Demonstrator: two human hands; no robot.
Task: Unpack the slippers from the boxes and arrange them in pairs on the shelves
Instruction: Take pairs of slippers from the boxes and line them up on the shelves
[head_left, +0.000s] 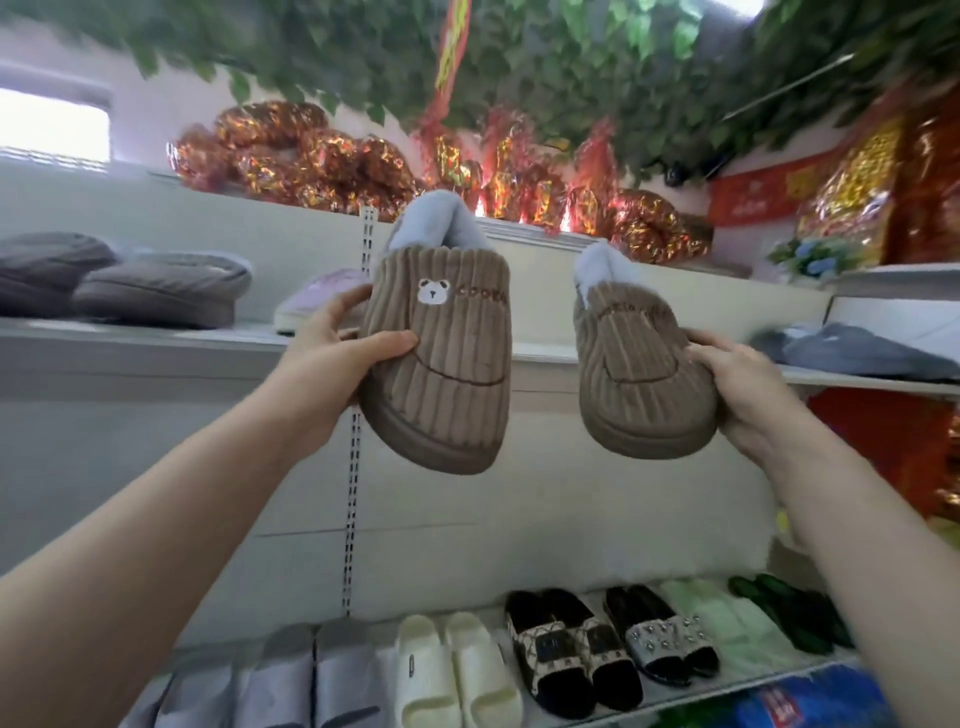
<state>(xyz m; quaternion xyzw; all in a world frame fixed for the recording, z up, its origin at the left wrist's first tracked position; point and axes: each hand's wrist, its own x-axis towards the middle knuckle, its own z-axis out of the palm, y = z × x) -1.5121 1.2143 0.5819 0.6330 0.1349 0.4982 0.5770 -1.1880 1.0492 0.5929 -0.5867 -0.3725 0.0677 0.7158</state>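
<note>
White shelving fills the wall, and both hands are up in front of the upper shelf (156, 338)! The left hand (332, 358) grips the bear-faced brown slipper (441, 364), thumb across the corduroy, fingers curled behind. The right hand (748, 384) clamps the second brown slipper (639, 384) likewise. Both slippers hang in the air, apart, toes lowest, crossing the shelf's front edge. Grey slippers (156, 291) and a pink slipper (311, 306) sit left, a grey-blue slipper (857, 353) right, with bare board showing between.
</note>
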